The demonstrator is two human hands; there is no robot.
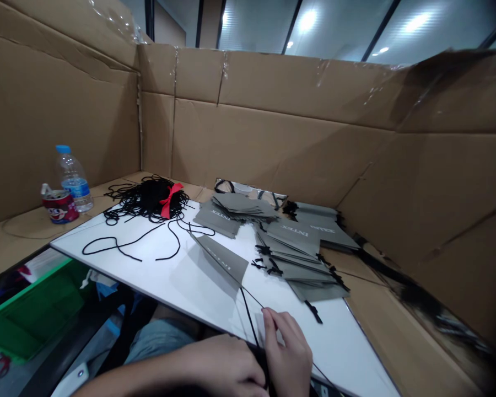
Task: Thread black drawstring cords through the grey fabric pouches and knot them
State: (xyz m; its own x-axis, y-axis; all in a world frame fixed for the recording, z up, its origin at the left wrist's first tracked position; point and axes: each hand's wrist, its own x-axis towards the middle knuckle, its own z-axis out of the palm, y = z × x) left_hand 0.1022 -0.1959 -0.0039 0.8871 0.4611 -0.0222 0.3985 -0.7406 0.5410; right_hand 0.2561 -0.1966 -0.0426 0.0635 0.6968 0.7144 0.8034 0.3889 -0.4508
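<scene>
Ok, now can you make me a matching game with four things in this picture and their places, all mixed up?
Things:
1. red ribbon
2. water bottle
3. green bin
4. right hand

Places:
A. lower than the white board, at the left
B. pinching a dark cord by a grey piece
C. on the pile of black cords
D. beside the red can

Pairs: 1-C, 2-D, 3-A, 4-B

Left hand (233,358) and right hand (288,353): bare. Left forearm (157,366): bare where visible, without sleeve. Legwear (159,337): pale grey-blue cloth, softly creased, partly hidden. Remaining clothing: out of sight.
</scene>
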